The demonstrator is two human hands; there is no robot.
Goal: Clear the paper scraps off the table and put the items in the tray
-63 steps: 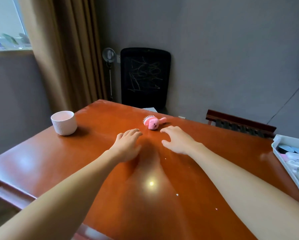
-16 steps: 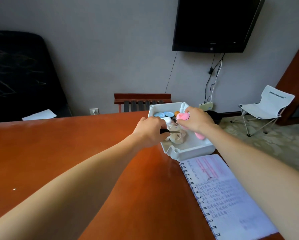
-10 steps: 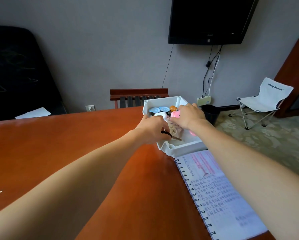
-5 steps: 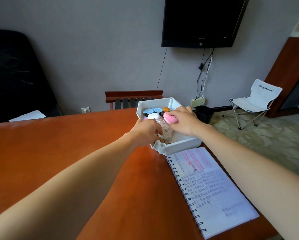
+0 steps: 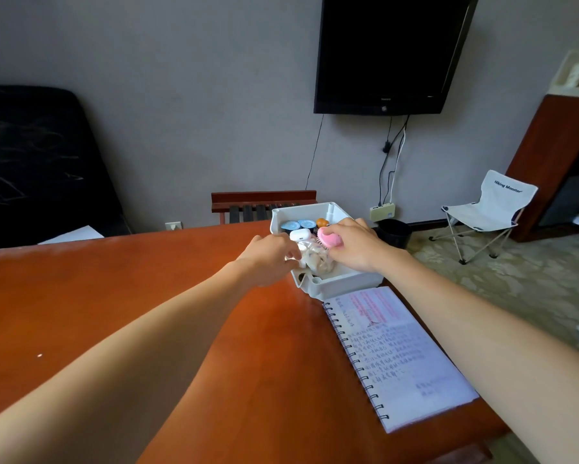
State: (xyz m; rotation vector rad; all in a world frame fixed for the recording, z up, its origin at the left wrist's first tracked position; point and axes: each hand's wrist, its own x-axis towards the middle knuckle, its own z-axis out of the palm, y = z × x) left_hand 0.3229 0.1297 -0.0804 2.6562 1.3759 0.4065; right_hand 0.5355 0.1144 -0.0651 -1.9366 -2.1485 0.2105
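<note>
The white tray (image 5: 343, 285) stands at the table's far right edge, holding blue-lidded cups (image 5: 298, 225), an orange ball (image 5: 322, 222), a white case (image 5: 300, 235) and a cream lump (image 5: 318, 260). My right hand (image 5: 358, 250) hovers over the tray's middle, gripping the pink brush (image 5: 328, 238) with its bristles pointing left. My left hand (image 5: 267, 259) rests at the tray's left rim, fingertips curled over the edge; whether it holds anything is hidden. One tiny white paper scrap (image 5: 39, 355) lies on the orange-brown table (image 5: 147, 289) at the left.
An open spiral notebook (image 5: 398, 356) with handwriting lies just in front of the tray, near the table's right edge. Behind the table are a wooden bench (image 5: 263, 198), a black bin (image 5: 394, 231) and a white folding chair (image 5: 482, 214).
My right hand carried the pink brush from the far table to the tray and now holds it higher over the contents. The dark item seen in my left hand is no longer visible.
</note>
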